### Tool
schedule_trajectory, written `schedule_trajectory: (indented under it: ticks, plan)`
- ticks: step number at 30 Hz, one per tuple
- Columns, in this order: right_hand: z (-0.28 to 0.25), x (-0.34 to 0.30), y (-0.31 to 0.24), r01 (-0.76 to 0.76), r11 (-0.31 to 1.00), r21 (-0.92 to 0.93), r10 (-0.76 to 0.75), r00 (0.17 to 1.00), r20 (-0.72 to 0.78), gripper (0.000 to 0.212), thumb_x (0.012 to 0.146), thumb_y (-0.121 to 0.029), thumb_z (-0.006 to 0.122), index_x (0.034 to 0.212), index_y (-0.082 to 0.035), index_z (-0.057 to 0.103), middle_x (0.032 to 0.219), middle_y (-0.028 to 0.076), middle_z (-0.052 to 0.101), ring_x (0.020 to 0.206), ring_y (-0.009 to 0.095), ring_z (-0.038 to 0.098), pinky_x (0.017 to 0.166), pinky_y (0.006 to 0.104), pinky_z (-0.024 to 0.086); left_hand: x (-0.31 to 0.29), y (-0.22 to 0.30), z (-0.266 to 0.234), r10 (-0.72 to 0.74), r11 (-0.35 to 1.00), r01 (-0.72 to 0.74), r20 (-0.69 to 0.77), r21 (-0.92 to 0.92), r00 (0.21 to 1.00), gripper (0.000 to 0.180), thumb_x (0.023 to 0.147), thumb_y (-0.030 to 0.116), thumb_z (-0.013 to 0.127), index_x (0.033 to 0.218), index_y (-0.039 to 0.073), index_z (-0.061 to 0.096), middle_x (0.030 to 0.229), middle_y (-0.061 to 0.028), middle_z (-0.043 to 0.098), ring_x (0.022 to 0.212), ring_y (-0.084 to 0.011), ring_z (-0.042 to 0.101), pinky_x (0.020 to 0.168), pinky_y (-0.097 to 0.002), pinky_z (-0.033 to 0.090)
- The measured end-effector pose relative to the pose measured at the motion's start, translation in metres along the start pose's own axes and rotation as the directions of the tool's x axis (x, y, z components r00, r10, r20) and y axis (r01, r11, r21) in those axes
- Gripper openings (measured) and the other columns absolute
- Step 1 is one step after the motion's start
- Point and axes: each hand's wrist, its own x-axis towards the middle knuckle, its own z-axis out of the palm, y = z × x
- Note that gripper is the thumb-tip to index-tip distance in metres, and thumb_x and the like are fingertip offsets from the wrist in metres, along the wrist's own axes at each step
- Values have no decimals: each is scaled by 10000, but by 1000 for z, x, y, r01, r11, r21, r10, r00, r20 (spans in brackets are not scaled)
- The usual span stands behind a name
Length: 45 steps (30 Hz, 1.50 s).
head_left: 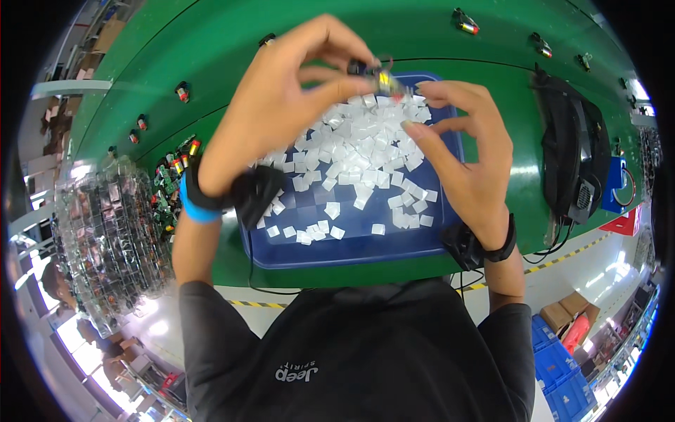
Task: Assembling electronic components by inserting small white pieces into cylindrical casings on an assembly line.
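Note:
My left hand (302,77) pinches a small electronic assembly (383,79) with a black end and yellow and red parts; motion smears its details. The piece is held over the far part of a blue tray (337,259). Just to the right of it is my right hand (467,133), thumb and fingers apart, with nothing visible between them. Beneath both hands, many small white square pieces (362,158) lie loose in the tray, heaped thickest toward its far side. Both wrists wear dark bands, each with a black device attached.
Small assemblies with red and yellow cylinders (466,22) stand scattered along the green table (232,42). At the left are a pile of circuit boards (166,184) and stacked clear plastic trays (105,232). A black bag (573,144) lies on the right; cables hang near the front edge.

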Motion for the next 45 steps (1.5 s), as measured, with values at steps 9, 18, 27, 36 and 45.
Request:
schedule_trajectory:
  ticks: [9, 18, 27, 36, 45]
  plan:
    - [6, -9, 1, 98, 992, 82, -114, 970, 217, 237, 821, 48, 744, 1049, 13, 690, 973, 118, 679, 796, 181, 658, 650, 264, 540, -46, 26, 30, -45, 994, 61, -161, 93, 986, 369, 795, -113, 712, 1128, 3, 607, 1118, -105, 611, 1084, -189, 636, 892, -335, 581]
    - [7, -11, 1, 99, 990, 99, -119, 966, 228, 226, 835, 60, 730, 1054, 29, 682, 941, 127, 691, 790, 178, 676, 627, 261, 548, -47, 8, 37, 338, 918, -265, -228, 296, 913, 271, 705, -128, 700, 895, 64, 679, 1106, -99, 602, 949, -243, 658, 754, -354, 600]
    - [-4, -3, -15, -606, 664, 438, 414, 786, 460, 242, 894, 51, 682, 1124, 78, 612, 969, 126, 697, 782, 146, 694, 608, 270, 606, -49, 10, 33, 480, 833, -368, -209, 414, 852, 229, 627, -97, 710, 781, 71, 682, 1162, -128, 614, 928, -272, 656, 719, -344, 587]
    - [-1, -8, -3, -627, 564, 537, 476, 779, 409, 242, 880, -8, 740, 1092, 36, 631, 900, 93, 720, 704, 103, 680, 586, 233, 572, -52, 22, 33, 361, 915, -308, -187, 261, 913, 292, 743, -59, 748, 1009, 46, 691, 1220, -155, 582, 1051, -241, 612, 816, -317, 549]
    - [7, -15, -3, -516, 776, 363, 414, 851, 323, 224, 867, -29, 762, 1051, 21, 644, 871, 73, 737, 608, 70, 651, 564, 199, 517, -52, 22, 29, -390, 824, 392, 93, -408, 916, 240, 955, 52, 643, 1171, -20, 568, 1114, -99, 614, 974, -143, 613, 726, -282, 566]
